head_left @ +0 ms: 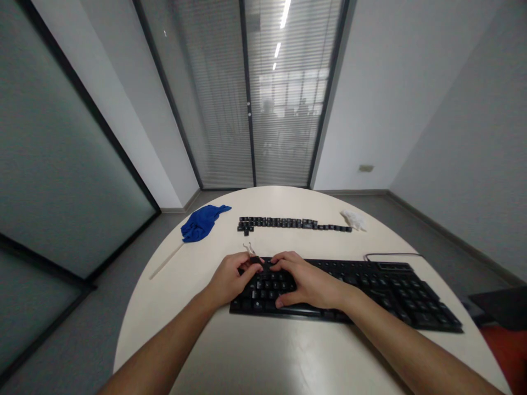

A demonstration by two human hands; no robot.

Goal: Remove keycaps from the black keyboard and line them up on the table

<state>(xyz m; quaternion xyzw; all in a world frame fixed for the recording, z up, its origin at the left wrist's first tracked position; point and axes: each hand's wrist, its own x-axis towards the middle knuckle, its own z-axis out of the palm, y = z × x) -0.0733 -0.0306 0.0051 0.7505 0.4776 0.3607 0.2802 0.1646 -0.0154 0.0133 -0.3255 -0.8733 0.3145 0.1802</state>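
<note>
Your left hand (230, 278) and right hand (307, 282) rest curled on the left end of the keyboard (370, 285), fingertips meeting over one key; whether either grips it, you cannot tell. Loose keys (288, 223) lie in a row beyond.

— Where do we have the keyboard (370, 291)?

— On the table (255, 351), right in front of us, stretching off to our right. Our left hand (230, 280) and right hand (308, 282) both rest on its left end.

— And behind it?

— A row of loose keycaps (288, 224) lies across the table's far side. Left of that row we have the cloth (201, 222), right of it a crumpled tissue (354, 219). A small wire tool (248, 248) lies between the row and our left hand.
</note>
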